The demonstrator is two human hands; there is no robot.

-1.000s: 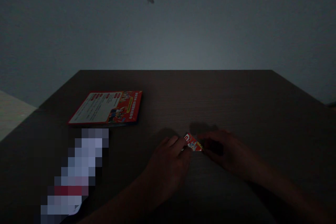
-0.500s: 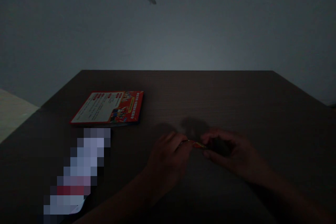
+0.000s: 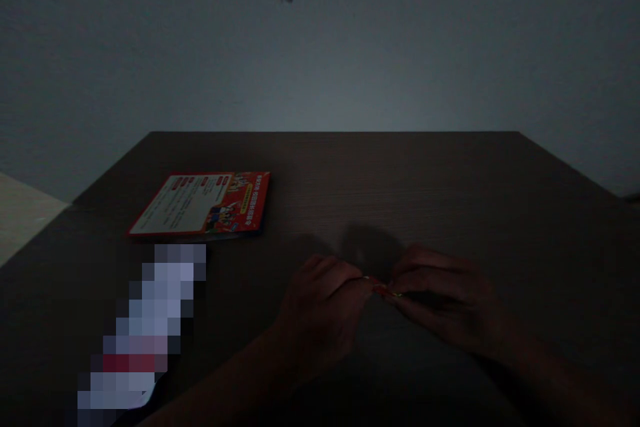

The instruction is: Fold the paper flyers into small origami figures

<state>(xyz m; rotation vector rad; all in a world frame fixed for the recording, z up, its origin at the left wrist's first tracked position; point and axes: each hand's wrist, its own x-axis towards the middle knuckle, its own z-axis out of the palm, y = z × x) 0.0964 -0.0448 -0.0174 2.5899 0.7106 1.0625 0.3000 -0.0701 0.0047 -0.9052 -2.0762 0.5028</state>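
Here, your left hand (image 3: 323, 303) and right hand (image 3: 443, 300) each pinch one end of a small red slip (image 3: 383, 289), held edge-on just above the dark table (image 3: 450, 180). Opposed pulling in this dimness could tear it. Writing on the red leaflet (image 3: 200, 203) is unreadable.

Nothing readable tbh: the red leaflet (image 3: 200, 205) has print that's way too dim and tiny, and the little red card (image 3: 381, 289) is edge-on.
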